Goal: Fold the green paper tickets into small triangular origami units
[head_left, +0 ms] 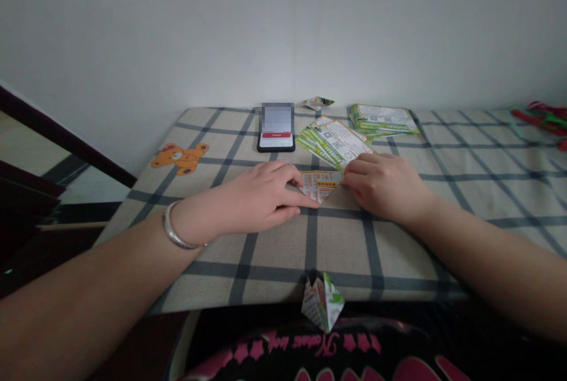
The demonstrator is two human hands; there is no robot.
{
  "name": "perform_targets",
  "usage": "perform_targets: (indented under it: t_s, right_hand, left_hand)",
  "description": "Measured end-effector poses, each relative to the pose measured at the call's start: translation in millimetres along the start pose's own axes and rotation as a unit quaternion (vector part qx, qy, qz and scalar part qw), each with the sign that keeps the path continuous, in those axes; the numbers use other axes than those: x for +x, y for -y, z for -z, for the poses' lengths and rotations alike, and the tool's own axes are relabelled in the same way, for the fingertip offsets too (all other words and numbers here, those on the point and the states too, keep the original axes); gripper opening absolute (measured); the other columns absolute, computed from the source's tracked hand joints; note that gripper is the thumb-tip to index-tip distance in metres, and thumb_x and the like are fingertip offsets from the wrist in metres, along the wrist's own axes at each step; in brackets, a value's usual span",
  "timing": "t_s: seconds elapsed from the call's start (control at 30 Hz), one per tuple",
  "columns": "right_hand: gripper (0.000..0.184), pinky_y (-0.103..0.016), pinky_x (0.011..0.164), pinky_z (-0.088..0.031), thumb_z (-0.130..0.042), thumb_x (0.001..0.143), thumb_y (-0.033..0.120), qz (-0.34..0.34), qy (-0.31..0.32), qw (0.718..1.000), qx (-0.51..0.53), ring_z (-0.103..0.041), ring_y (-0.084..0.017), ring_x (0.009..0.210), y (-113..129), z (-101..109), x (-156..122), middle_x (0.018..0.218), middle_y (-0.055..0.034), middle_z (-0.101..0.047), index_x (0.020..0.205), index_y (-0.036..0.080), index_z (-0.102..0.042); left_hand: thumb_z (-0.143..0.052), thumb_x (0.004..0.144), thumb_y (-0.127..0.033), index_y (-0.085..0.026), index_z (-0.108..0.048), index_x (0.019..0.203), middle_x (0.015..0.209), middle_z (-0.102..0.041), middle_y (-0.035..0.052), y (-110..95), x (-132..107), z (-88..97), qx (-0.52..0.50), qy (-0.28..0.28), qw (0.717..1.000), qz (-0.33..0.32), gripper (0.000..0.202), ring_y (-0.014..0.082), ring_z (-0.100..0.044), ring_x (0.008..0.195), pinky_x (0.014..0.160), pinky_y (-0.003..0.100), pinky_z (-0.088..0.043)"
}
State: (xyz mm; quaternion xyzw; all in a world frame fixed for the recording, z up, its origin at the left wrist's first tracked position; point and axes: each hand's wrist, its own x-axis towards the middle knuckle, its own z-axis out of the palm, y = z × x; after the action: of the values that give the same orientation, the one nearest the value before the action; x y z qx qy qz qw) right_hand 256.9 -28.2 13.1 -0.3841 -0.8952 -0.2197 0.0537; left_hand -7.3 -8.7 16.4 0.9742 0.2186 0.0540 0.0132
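Observation:
A printed leaflet (319, 184) folded into a triangle lies flat on the checked tablecloth, its point toward me. My left hand (261, 195) covers its left corner, the forefinger pressed along the lower left edge and the other fingers curled. At the right corner, the fingers of my right hand (383, 186) are bent and pressed together on the paper; the fingertips are partly hidden. Just beyond the hands, several green and white leaflets (332, 143) lie fanned out. A folded paper piece (322, 303) with pointed flaps sits at the table's near edge, close to my body.
A phone (276, 140) with a lit screen stands near the wall, beside a small folded paper (318, 103). Farther right is a stack of leaflets (384, 119). An orange bear picture (179, 158) is at left. Red and green items (547, 120) lie far right on the tablecloth (274, 257).

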Motion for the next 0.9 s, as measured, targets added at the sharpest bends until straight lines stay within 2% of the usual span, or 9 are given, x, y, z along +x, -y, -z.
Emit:
perform_targets:
  t_s: [0.13,0.3,0.43,0.57,0.63,0.77,0.9]
  right_hand:
    - [0.019,-0.032,0.058,-0.03,-0.048,0.086,0.018,-0.034,-0.012,0.999,-0.014,-0.057,-0.019,0.074,6.1,2.1,0.8,0.074,-0.0036,-0.064,0.074,0.019,-0.064]
    - [0.02,-0.032,0.065,-0.038,-0.05,0.088,0.028,-0.082,-0.016,0.995,0.056,-0.059,-0.021,0.085,10.4,-1.5,5.3,0.087,-0.006,-0.067,0.09,0.018,-0.067]
    - [0.024,-0.033,0.075,-0.044,-0.055,0.089,0.037,-0.09,-0.031,0.989,0.112,-0.059,-0.024,0.095,10.6,-7.7,9.2,0.098,-0.0085,-0.067,0.097,0.018,-0.066]
    - [0.025,-0.037,0.083,-0.046,-0.058,0.087,0.034,-0.074,-0.041,0.981,0.173,-0.059,-0.026,0.098,5.6,-14.2,12.6,0.098,-0.0104,-0.068,0.104,0.016,-0.064]
    - [0.027,-0.037,0.085,-0.047,-0.059,0.087,0.032,-0.054,-0.052,0.977,0.198,-0.059,-0.025,0.099,3.0,-17.1,14.0,0.099,-0.0105,-0.068,0.107,0.015,-0.063]
    - [0.03,-0.037,0.09,-0.047,-0.058,0.087,0.029,-0.033,-0.065,0.971,0.23,-0.058,-0.024,0.102,1.6,-20.7,15.9,0.103,-0.011,-0.067,0.112,0.014,-0.062]
    - [0.029,-0.036,0.092,-0.046,-0.056,0.088,0.026,-0.022,-0.065,0.968,0.24,-0.058,-0.023,0.103,2.0,-21.1,16.1,0.105,-0.0106,-0.067,0.114,0.013,-0.062]
  left_hand:
    - [-0.052,0.092,-0.031,-0.036,-0.062,0.122,0.113,-0.055,0.0057,1.1,0.8,0.6,-0.002,0.0,1.0,-0.011,0.032,0.0226,-0.049,0.104,0.093,0.04,-0.04]
    - [-0.05,0.093,-0.033,-0.035,-0.064,0.119,0.106,-0.058,0.0048,5.0,2.6,-2.6,0.0,-0.028,0.999,-0.021,0.029,0.0208,-0.05,0.098,0.088,0.037,-0.041]
    - [-0.05,0.093,-0.032,-0.028,-0.066,0.111,0.104,-0.06,0.0051,3.9,6.0,-7.5,0.013,-0.066,0.998,-0.011,0.024,0.0208,-0.053,0.1,0.092,0.039,-0.041]
    - [-0.055,0.09,-0.028,-0.019,-0.063,0.105,0.105,-0.062,0.0064,-0.7,9.3,-10.9,0.044,-0.076,0.996,-0.004,0.02,0.0222,-0.054,0.103,0.095,0.041,-0.041]
    - [-0.057,0.088,-0.028,-0.017,-0.061,0.108,0.11,-0.062,0.0071,-2.4,9.7,-11.5,0.047,-0.083,0.995,-0.01,0.023,0.0232,-0.054,0.106,0.096,0.041,-0.041]
    - [-0.055,0.09,-0.025,-0.024,-0.057,0.121,0.119,-0.058,0.006,-4.1,8.4,-10.7,0.053,-0.077,0.994,-0.053,0.031,0.024,-0.05,0.113,0.1,0.042,-0.04]
    - [-0.056,0.09,-0.027,-0.03,-0.061,0.118,0.12,-0.057,0.0056,-4.6,7.8,-9.2,0.078,-0.068,0.993,-0.059,0.028,0.0252,-0.05,0.114,0.099,0.044,-0.04]
